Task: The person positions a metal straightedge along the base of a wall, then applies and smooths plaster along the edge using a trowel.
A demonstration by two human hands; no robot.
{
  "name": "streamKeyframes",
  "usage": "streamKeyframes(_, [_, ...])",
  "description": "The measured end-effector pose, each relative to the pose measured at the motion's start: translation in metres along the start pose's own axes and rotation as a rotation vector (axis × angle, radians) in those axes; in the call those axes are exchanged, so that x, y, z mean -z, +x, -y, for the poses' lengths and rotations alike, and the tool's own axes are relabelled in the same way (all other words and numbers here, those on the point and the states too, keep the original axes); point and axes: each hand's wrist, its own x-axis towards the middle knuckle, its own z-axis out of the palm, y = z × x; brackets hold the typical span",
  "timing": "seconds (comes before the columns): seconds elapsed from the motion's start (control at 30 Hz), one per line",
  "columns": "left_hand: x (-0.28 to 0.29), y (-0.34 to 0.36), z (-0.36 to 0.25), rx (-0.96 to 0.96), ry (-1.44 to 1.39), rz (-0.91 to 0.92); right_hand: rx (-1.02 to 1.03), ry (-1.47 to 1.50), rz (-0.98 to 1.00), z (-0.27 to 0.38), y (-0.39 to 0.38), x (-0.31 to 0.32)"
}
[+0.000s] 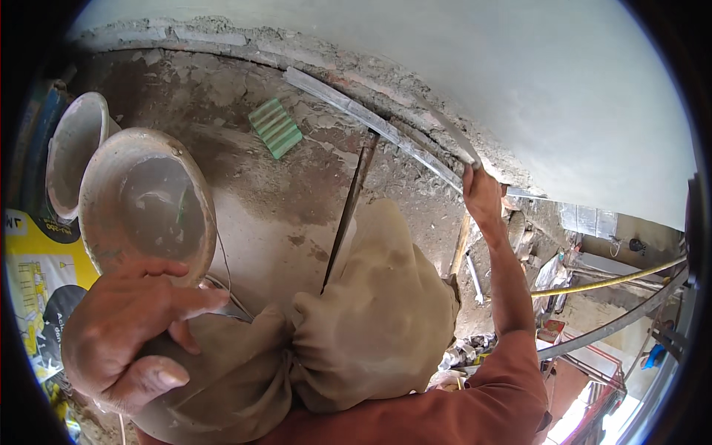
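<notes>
My right hand point(480, 194) grips a flat grey tool point(456, 133), perhaps a trowel blade, against the rough lower band of the pale wall point(564, 89). Its handle is hidden by my fingers. A long straight grey strip point(341, 103) lies along the wall's foot, left of that hand, with a dark rod point(352, 200) meeting it from below. My left hand point(148, 326) hovers over my left knee, beside a dirty basin of cloudy water point(144, 200); its fingers are loosely bent and apart, with nothing visible in them.
A second basin point(74, 152) stands behind the first. A green ribbed block point(274, 127) lies on the rough floor point(237, 89). A yellow printed bag point(30, 282) is at the left. A yellow hose point(608, 282), metal bars and clutter are at the lower right.
</notes>
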Motion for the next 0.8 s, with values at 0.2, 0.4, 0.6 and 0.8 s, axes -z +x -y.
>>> streamKeyframes(0.2, [-0.002,-0.001,-0.009,0.004,0.034,-0.015,0.188,0.021,-0.096,0.065,0.042,0.005])
streamKeyframes(0.4, [-0.009,-0.008,-0.013,0.024,0.002,-0.065,0.230,-0.045,-0.128,0.061,0.053,0.001])
streamKeyframes(0.6, [-0.003,-0.007,-0.013,0.007,0.006,-0.019,0.224,-0.033,-0.121,0.067,0.059,0.007])
streamKeyframes(0.8, [0.000,-0.006,-0.008,-0.026,0.027,-0.013,0.229,-0.033,-0.110,0.063,0.059,0.006])
